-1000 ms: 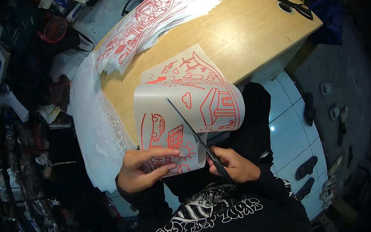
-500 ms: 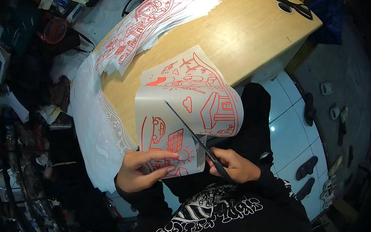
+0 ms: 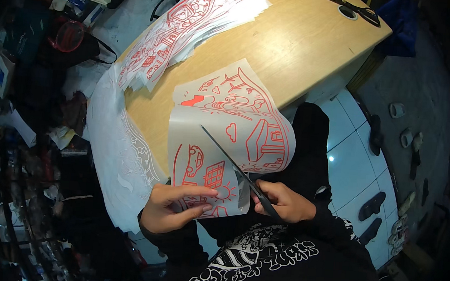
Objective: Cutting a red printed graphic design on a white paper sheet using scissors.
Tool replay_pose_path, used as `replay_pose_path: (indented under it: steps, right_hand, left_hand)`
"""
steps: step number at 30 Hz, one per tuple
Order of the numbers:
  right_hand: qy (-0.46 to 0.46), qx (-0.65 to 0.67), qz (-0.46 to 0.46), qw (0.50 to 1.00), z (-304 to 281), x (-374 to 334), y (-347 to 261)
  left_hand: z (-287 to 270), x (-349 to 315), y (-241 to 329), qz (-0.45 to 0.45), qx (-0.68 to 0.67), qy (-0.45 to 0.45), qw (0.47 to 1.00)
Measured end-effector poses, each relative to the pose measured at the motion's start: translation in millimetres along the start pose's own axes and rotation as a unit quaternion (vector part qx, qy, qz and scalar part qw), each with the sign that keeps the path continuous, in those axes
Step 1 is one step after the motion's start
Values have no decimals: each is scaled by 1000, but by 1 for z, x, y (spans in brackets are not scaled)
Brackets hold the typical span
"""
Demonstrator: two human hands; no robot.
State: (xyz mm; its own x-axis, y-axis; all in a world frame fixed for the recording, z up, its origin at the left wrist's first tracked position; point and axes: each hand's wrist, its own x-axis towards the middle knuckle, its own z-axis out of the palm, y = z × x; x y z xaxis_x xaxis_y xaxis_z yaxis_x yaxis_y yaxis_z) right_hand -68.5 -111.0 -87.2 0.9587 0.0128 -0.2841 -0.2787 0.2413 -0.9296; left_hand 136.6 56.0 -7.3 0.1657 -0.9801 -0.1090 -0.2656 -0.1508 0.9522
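A whitish sheet [image 3: 205,123] printed with red line drawings curves between my hands, its far part resting over the table edge. My left hand [image 3: 172,206] grips the sheet's near left part, with the thumb and fingers around the edge beside a red sun drawing. In my right hand [image 3: 285,201] is a pair of black scissors [image 3: 241,172]. One long blade lies across the front of the sheet, pointing up and left. The other blade is hidden behind it. My right fingers are wrapped around the handles, which are partly covered.
On the wooden table [image 3: 291,35] lies a stack of red-printed sheets [image 3: 175,28]. White sheets [image 3: 115,158] hang over its left edge. A second pair of scissors [image 3: 359,11] lies at the far right, beside a round cable hole [image 3: 347,13]. Shoes [image 3: 371,206] stand on the tiled floor.
The sheet has shifted very slightly right in the picture, and so has the table. Both hands keep nearly the same pose, with the scissors still across the sheet.
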Motion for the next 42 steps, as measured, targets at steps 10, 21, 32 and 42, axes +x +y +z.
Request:
replay_pose_path:
  steps: [10, 21, 32, 42]
  right_hand:
    - [2, 7, -16, 1000, 2, 2, -5]
    - [7, 33, -31, 999, 3, 4, 6]
    - [-10, 51, 6, 999, 1, 8, 0]
    - [-20, 41, 24, 999, 5, 18, 4]
  left_hand:
    - [-2, -2, 2, 0, -22, -6, 1000]
    - [-7, -2, -3, -15, -31, -57, 998]
    - [-6, -3, -12, -29, -104, -61, 992]
    - [-12, -15, -19, -42, -107, -57, 992]
